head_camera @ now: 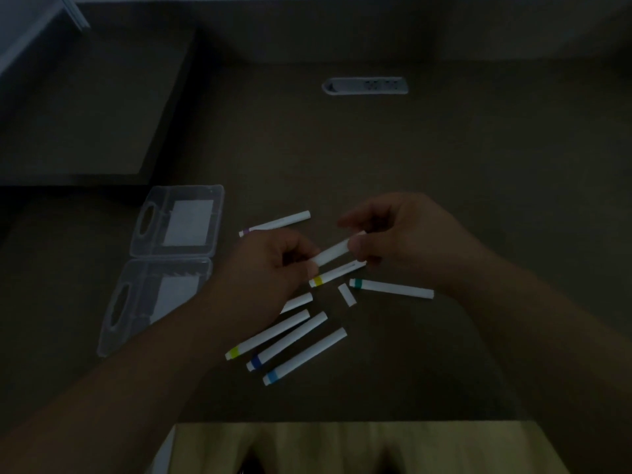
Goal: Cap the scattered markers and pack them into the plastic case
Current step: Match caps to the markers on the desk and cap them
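Note:
The scene is dim. Both hands hold one white marker [333, 252] above the table: my left hand [273, 265] pinches its near end, my right hand [403, 234] grips its far end. Beneath them lies a marker with a yellow band [333, 276]. A teal-banded marker [393, 288] lies to the right, a purple-banded one [275, 223] behind my left hand. Three markers lie side by side in front: lime [270, 334], dark blue [289, 340], light blue [306, 355]. A loose white cap [347, 294] lies between them. The clear plastic case [164, 265] lies open at the left.
A grey power socket strip [365, 85] is set into the dark table at the back. Another white marker [298, 302] pokes out from under my left wrist. A raised dark surface [85, 107] stands at the back left. The table's near edge runs above a light wooden floor [359, 446].

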A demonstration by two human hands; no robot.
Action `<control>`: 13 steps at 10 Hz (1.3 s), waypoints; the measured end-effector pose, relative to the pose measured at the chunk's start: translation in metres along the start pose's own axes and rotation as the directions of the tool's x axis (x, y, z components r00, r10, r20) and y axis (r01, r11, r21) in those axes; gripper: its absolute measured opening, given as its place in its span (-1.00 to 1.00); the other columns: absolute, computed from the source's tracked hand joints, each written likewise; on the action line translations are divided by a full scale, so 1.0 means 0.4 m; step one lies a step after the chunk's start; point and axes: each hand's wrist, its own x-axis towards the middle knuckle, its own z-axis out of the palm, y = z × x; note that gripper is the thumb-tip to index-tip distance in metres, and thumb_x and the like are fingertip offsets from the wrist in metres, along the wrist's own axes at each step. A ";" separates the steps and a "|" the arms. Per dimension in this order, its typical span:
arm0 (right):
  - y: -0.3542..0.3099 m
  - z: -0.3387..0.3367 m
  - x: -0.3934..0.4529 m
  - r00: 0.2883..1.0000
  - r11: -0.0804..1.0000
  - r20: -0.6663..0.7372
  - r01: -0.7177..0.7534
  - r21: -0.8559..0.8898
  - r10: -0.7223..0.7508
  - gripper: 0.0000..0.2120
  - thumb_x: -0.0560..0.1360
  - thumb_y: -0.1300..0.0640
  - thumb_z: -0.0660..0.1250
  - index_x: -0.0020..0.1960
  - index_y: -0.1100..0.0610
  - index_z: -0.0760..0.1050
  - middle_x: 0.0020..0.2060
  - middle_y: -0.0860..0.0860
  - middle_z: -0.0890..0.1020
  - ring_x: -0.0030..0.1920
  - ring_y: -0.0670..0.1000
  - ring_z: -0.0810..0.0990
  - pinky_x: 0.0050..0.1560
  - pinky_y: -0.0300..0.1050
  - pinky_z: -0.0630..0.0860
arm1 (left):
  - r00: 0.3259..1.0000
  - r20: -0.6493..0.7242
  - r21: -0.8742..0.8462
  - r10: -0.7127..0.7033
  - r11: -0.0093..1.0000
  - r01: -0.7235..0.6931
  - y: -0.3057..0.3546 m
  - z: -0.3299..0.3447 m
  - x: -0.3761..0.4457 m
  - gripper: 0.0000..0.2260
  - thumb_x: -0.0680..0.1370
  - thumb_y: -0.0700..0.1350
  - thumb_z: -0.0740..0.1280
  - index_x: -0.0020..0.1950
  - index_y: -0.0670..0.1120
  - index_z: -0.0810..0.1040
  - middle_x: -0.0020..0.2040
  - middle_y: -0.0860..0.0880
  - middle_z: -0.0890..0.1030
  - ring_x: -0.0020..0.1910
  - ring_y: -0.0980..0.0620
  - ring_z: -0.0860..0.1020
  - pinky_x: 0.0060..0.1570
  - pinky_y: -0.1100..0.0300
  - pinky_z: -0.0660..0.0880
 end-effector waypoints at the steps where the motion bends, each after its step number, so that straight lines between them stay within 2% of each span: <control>1: 0.007 -0.025 0.003 0.998 0.998 -0.057 -0.011 0.060 0.014 -0.70 0.49 0.17 0.40 0.17 -0.10 0.54 -0.04 -0.08 0.66 -0.12 -0.17 0.68 -0.13 -0.26 0.58 | 1.000 -0.024 0.087 0.004 0.996 -0.002 0.001 -0.009 0.018 -0.86 0.57 -0.07 0.34 -0.06 0.20 0.54 -0.11 0.16 0.58 -0.13 0.25 0.54 -0.21 0.37 0.37; 2: 0.031 -0.047 0.000 0.967 0.994 -0.238 -0.068 0.087 0.087 -0.84 0.52 0.13 0.37 0.06 -0.09 0.56 -0.12 -0.07 0.66 -0.17 -0.14 0.66 -0.20 -0.29 0.53 | 0.996 -0.078 0.163 -0.031 0.986 0.044 -0.016 -0.023 0.029 -0.88 0.58 -0.07 0.32 0.02 0.18 0.51 -0.11 0.17 0.51 -0.14 0.24 0.49 -0.23 0.37 0.35; 3: 0.071 -0.050 -0.009 0.924 0.986 -0.343 -0.162 0.051 0.169 -0.89 0.53 0.14 0.38 -0.02 -0.06 0.58 -0.18 -0.07 0.63 -0.23 -0.13 0.60 -0.29 -0.30 0.45 | 0.991 -0.111 0.282 -0.077 0.954 0.105 -0.064 -0.031 0.018 -0.87 0.58 -0.08 0.32 0.07 0.15 0.51 -0.07 0.16 0.47 -0.14 0.23 0.45 -0.19 0.34 0.39; 4: 0.105 -0.006 -0.034 0.951 0.978 -0.260 -0.192 -0.084 0.165 -0.84 0.53 0.12 0.37 -0.11 -0.15 0.52 -0.12 -0.17 0.55 -0.14 -0.19 0.52 -0.24 -0.32 0.37 | 0.987 -0.113 0.408 -0.117 0.900 0.153 -0.105 -0.036 0.001 -0.87 0.57 -0.09 0.34 0.07 0.12 0.56 -0.01 0.11 0.52 -0.09 0.19 0.49 -0.01 0.20 0.51; 5: 0.119 0.067 -0.048 0.981 0.958 -0.120 -0.176 -0.227 0.151 -0.81 0.54 0.11 0.35 -0.05 -0.20 0.48 -0.05 -0.22 0.50 -0.09 -0.23 0.48 -0.17 -0.34 0.37 | 0.983 -0.106 0.504 -0.151 0.844 0.184 -0.132 -0.036 -0.006 -0.84 0.57 -0.08 0.34 0.14 0.08 0.57 0.00 0.11 0.51 -0.02 0.15 0.50 0.09 0.14 0.52; 6: 0.117 0.120 -0.051 0.987 0.915 -0.097 -0.156 -0.373 0.129 -0.79 0.54 0.07 0.35 0.13 -0.15 0.52 0.03 -0.20 0.49 -0.02 -0.22 0.44 0.01 -0.30 0.40 | 0.987 -0.089 0.548 -0.137 0.820 0.163 -0.148 -0.031 -0.004 -0.82 0.55 -0.06 0.35 0.14 0.10 0.58 0.00 0.12 0.52 -0.02 0.16 0.49 0.09 0.17 0.51; 7: 0.093 0.142 -0.045 0.990 0.859 -0.076 -0.140 -0.492 0.118 -0.73 0.56 0.03 0.33 0.25 -0.10 0.50 0.16 -0.13 0.54 0.11 -0.17 0.48 0.18 -0.20 0.42 | 0.990 -0.090 0.570 -0.104 0.810 0.137 -0.155 -0.035 -0.006 -0.82 0.55 -0.05 0.36 0.14 0.10 0.59 -0.06 0.15 0.44 -0.05 0.17 0.47 0.05 0.21 0.50; 8: 0.060 0.139 -0.027 0.974 0.762 0.013 -0.170 -0.625 0.228 -0.71 0.60 0.02 0.27 0.31 -0.03 0.47 0.23 -0.02 0.53 0.21 -0.05 0.51 0.29 -0.07 0.45 | 0.990 -0.080 0.574 -0.112 0.808 0.138 -0.159 -0.038 -0.007 -0.80 0.55 -0.05 0.36 0.17 0.09 0.57 -0.05 0.14 0.43 -0.05 0.18 0.44 0.04 0.23 0.47; 9: 0.042 0.140 -0.016 0.938 0.710 0.071 -0.206 -0.673 0.340 -0.70 0.61 0.02 0.25 0.32 0.01 0.46 0.24 0.03 0.53 0.22 0.00 0.51 0.30 -0.01 0.46 | 0.989 -0.083 0.576 -0.121 0.804 0.147 -0.159 -0.036 -0.010 -0.79 0.56 -0.05 0.34 0.19 0.09 0.56 0.00 0.11 0.49 -0.05 0.18 0.44 -0.01 0.27 0.43; 11: 0.050 0.154 -0.007 0.930 0.708 0.062 -0.231 -0.668 0.363 -0.63 0.62 0.02 0.23 0.41 0.04 0.39 0.31 0.05 0.49 0.28 0.03 0.49 0.34 0.00 0.42 | 0.985 -0.085 0.523 -0.149 0.835 0.172 -0.164 -0.038 -0.017 -0.81 0.55 -0.05 0.37 0.15 0.09 0.56 0.09 0.07 0.56 0.04 0.13 0.51 0.09 0.20 0.48; 12: 0.099 0.182 -0.027 0.991 0.780 -0.108 -0.127 -0.612 0.077 -0.82 0.58 0.06 0.28 0.14 0.05 0.56 0.07 0.01 0.61 0.05 0.00 0.58 0.09 -0.02 0.54 | 0.982 -0.100 0.465 -0.161 0.865 0.189 -0.174 -0.055 -0.022 -0.81 0.56 -0.08 0.35 0.18 0.05 0.56 0.09 0.05 0.55 0.03 0.14 0.49 0.07 0.21 0.47; 13: 0.131 0.194 -0.050 0.970 0.806 -0.222 -0.057 -0.590 -0.095 -0.91 0.54 0.09 0.30 -0.07 0.03 0.58 -0.13 -0.05 0.62 -0.14 -0.03 0.57 -0.11 -0.09 0.54 | 0.965 -0.208 0.447 -0.162 0.862 0.241 -0.182 -0.092 -0.039 -0.79 0.57 -0.05 0.33 0.21 0.08 0.53 0.07 0.08 0.51 -0.04 0.19 0.40 0.00 0.26 0.37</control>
